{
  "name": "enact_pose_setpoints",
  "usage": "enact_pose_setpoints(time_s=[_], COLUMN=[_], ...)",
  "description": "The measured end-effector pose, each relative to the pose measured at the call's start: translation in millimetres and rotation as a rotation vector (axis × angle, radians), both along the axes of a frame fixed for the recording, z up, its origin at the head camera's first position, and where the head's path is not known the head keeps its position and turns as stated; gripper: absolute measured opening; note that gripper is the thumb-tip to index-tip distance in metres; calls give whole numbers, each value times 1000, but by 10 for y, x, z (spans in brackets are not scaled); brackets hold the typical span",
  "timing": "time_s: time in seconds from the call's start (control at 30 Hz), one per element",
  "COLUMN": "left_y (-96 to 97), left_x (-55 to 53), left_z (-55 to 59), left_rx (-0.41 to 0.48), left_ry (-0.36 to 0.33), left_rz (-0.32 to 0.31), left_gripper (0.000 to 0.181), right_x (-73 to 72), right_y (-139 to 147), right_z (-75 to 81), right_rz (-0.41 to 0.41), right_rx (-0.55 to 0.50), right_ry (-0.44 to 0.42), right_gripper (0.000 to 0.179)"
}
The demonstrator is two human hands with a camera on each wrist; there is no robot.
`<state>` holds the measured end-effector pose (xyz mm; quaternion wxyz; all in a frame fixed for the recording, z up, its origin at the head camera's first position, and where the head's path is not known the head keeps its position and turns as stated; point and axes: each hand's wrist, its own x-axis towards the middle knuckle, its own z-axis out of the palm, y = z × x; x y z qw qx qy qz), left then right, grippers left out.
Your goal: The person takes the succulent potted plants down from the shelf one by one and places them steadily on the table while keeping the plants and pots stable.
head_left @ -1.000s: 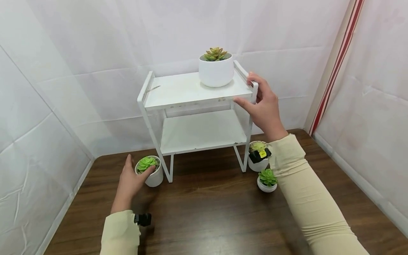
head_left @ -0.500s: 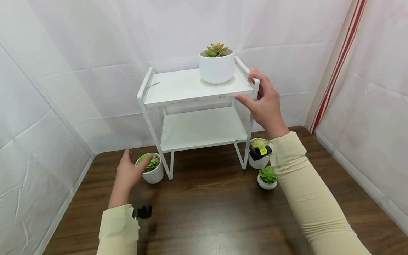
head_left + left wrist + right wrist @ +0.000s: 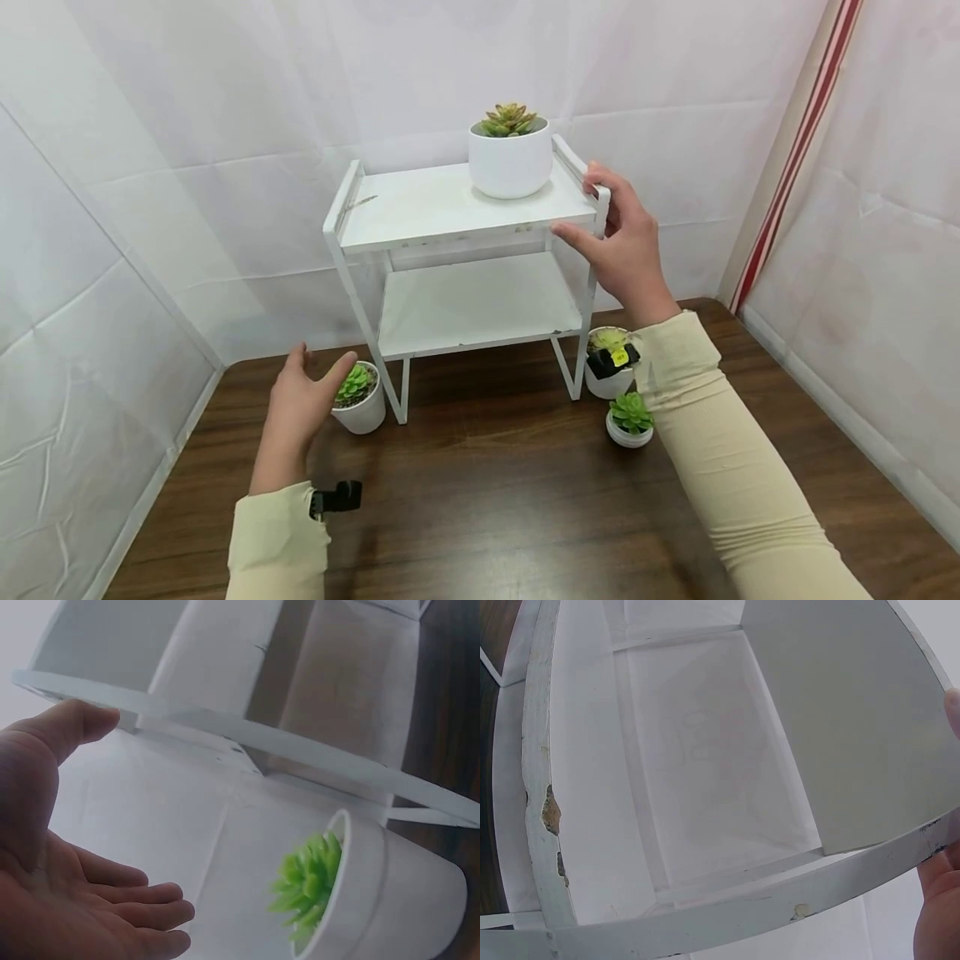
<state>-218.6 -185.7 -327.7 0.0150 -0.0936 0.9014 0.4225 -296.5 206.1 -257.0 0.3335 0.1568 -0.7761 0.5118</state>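
Note:
A white two-tier shelf (image 3: 465,218) stands on the brown table. My right hand (image 3: 626,237) grips its upper right corner, fingers at the side rail and thumb at the front edge of the top board. On that board, toward the right, sits a round white pot (image 3: 510,165) holding a reddish-green succulent (image 3: 510,121). My left hand (image 3: 296,404) is held up with fingers and thumb spread, holding nothing. Beside it, by the shelf's left leg, a white pot (image 3: 405,900) with a green succulent (image 3: 309,883) stands upright on the table; in the left wrist view the hand is apart from it.
By the shelf's right leg is a white pot (image 3: 609,383) with a pale green succulent, partly hidden by the right wrist camera. Before it stands a small white pot (image 3: 628,435) with a green succulent. White cloth walls (image 3: 247,208) enclose the table (image 3: 480,508).
My left hand has drawn slightly left and back from the left pot, uncovering more of it. The right hand keeps its place on the shelf. The head view has tilted a little.

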Motion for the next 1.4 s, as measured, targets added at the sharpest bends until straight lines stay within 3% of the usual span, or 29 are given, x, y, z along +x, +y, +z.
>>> enact_pose_setpoints(time_s=[0.5, 0.7, 1.07, 1.23, 1.4], left_y=[44, 94, 160, 189, 209], left_x=[56, 64, 60, 95, 129], left_z=[206, 290, 438, 498, 580], left_rx=[41, 107, 242, 273, 303], left_ry=[60, 115, 227, 256, 284], left_rz=[-10, 9, -13, -24, -52], left_gripper=[106, 102, 94, 91, 91], right_x=[17, 6, -26, 43, -3], right_y=[-31, -14, 12, -47, -36], right_z=[-5, -2, -17, 37, 13], right_rz=[19, 22, 3, 8, 5], right_rx=[-13, -5, 6, 4, 12], right_ry=[21, 18, 13, 5, 5], right_gripper=[64, 64, 64, 62, 63])
